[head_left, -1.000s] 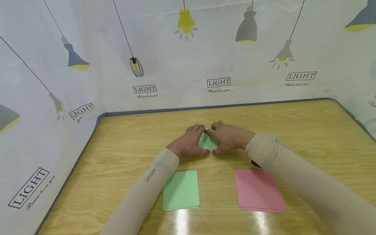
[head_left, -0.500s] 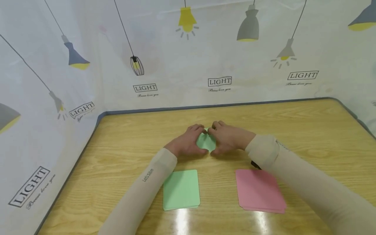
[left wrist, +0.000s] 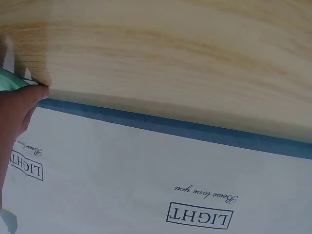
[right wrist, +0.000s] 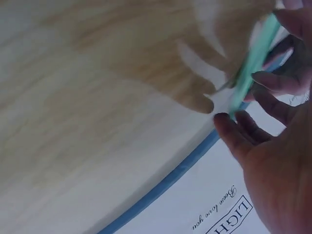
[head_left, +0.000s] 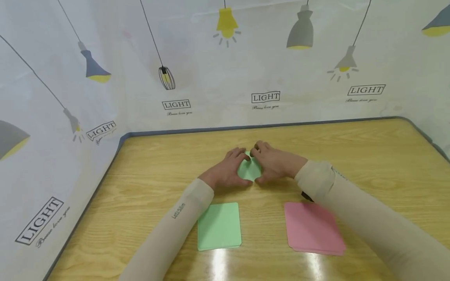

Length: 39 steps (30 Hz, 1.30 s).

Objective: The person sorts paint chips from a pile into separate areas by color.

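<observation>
Near the middle of the table, both hands hold a green square card (head_left: 250, 171) between them, with shading down its face. My left hand (head_left: 229, 170) grips its left edge, fingertips at the top and thumb at the lower corner. On the opposite edge, my right hand (head_left: 275, 162) grips it the same way. Seen from the right wrist, the green card (right wrist: 253, 63) shows as a narrow slanted band pinched between fingers. Only a corner of the green card (left wrist: 9, 80) shows beside the left thumb in the left wrist view. The fingers hide its sides.
Nearer the body lie a stack of green square cards (head_left: 219, 227) on the left and a stack of pink square cards (head_left: 313, 227) on the right. The left forearm overlaps the green stack's corner. A white lamp-print sheet (head_left: 211, 70) surrounds the wooden table (head_left: 168, 160).
Both hands stay on the green card with only slight shifts. The right fingers are raised a little at the card's top. The head view has turned slightly.
</observation>
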{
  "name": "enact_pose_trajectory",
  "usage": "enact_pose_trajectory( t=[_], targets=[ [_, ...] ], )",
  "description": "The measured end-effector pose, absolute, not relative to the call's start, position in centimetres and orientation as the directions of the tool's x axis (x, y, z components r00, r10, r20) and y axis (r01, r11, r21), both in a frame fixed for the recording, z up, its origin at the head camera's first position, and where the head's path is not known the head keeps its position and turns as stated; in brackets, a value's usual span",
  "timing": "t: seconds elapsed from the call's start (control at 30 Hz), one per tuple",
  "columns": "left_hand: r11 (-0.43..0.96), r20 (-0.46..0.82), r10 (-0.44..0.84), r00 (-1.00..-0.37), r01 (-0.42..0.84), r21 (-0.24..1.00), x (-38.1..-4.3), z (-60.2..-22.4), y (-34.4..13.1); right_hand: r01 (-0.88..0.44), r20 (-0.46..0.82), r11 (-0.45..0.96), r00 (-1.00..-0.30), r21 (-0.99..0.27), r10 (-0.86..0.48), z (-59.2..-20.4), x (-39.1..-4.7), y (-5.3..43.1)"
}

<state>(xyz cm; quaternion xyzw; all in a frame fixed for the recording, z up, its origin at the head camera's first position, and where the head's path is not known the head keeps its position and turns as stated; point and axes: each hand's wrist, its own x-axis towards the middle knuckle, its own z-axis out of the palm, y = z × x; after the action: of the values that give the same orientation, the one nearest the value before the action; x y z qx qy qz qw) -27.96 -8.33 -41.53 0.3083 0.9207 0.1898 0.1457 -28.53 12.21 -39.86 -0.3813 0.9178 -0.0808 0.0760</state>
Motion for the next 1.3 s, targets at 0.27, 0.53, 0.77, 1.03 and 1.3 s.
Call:
enact_pose_trajectory(
  t=[0.27, 0.53, 0.77, 1.03, 1.3],
  targets=[
    [0.734, -0.147, 0.616, -0.774, 0.498, 0.462, -27.9, -41.5, -8.4, -0.771, 0.004, 0.631, -0.633, -0.082, -0.774, -40.1, -28.4, 12.9],
    [0.752, -0.139, 0.613, -0.778, 0.521, 0.404, -27.8, -41.3, -8.3, -0.719, -0.020, 0.663, -0.675, -0.210, -0.738, -40.4, -28.3, 13.0],
    [0.752, -0.134, 0.614, -0.777, 0.526, 0.396, -27.7, -41.7, -8.4, -0.713, -0.054, 0.678, -0.681, -0.179, -0.730, -40.1, -28.1, 12.3],
    [0.751, -0.168, 0.623, -0.764, 0.524, 0.401, -27.7, -41.7, -8.5, -0.719, -0.098, 0.693, -0.687, -0.045, -0.720, -40.1, -27.5, 11.9],
    [0.755, -0.160, 0.622, -0.766, 0.532, 0.384, -27.9, -41.0, -8.6, -0.760, -0.045, 0.649, -0.648, -0.014, -0.760, -40.2, -27.8, 12.7]
  ],
)
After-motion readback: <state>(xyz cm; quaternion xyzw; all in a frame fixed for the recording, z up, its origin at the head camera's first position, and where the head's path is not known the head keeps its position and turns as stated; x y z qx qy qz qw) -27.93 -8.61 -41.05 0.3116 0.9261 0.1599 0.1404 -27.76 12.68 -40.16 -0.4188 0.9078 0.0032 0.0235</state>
